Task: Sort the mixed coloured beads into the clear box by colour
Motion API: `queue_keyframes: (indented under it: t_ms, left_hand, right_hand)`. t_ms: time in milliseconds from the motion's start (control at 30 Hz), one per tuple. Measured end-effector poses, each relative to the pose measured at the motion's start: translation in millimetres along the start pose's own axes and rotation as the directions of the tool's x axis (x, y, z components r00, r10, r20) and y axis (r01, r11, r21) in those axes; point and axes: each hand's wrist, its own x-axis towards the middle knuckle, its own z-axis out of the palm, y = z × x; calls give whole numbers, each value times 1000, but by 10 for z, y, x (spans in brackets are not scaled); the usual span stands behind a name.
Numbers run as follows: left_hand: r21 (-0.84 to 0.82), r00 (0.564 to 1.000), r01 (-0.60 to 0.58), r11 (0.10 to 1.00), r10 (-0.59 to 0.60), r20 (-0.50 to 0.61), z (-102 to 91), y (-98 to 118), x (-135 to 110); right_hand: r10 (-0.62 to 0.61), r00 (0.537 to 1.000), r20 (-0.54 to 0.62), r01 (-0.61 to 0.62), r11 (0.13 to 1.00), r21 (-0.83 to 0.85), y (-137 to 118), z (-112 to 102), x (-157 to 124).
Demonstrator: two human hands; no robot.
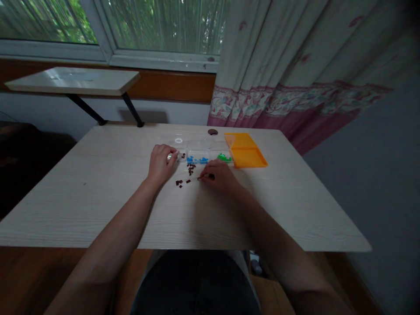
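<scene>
My left hand (161, 162) rests on the pale wooden table (98, 197) with its fingers curled against the left end of a clear compartment box (197, 148). The box holds blue pieces (197, 160) and green pieces (224, 157). My right hand (219, 176) lies just in front of the box, fingers pinched on a thin dark tool or piece whose tip touches the table. Small dark brown pieces (183, 180) are scattered on the table between my two hands.
An orange lid (245, 151) stands open at the box's right end. A small dark round object (212, 131) lies near the table's far edge. Beyond are a wall shelf (72, 81), a window and a curtain (295, 65).
</scene>
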Motion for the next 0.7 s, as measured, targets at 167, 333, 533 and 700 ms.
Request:
queue_keyframes:
  t_ms: [167, 333, 533, 700]
  left_hand:
    - [34, 999, 45, 998, -44, -24, 49, -117, -21]
    - [46, 998, 66, 997, -65, -20, 75, -176, -29]
    - [62, 996, 86, 994, -84, -26, 74, -202, -30]
    - [70, 996, 84, 994, -81, -41, 69, -197, -30]
  right_hand:
    - [-7, 999, 38, 9, 997, -73, -11, 16, -7]
    - [-9, 998, 60, 15, 995, -96, -26, 10, 5]
    - [3, 998, 56, 2, 995, -97, -25, 22, 3]
    - [1, 999, 46, 3, 997, -82, -27, 37, 11]
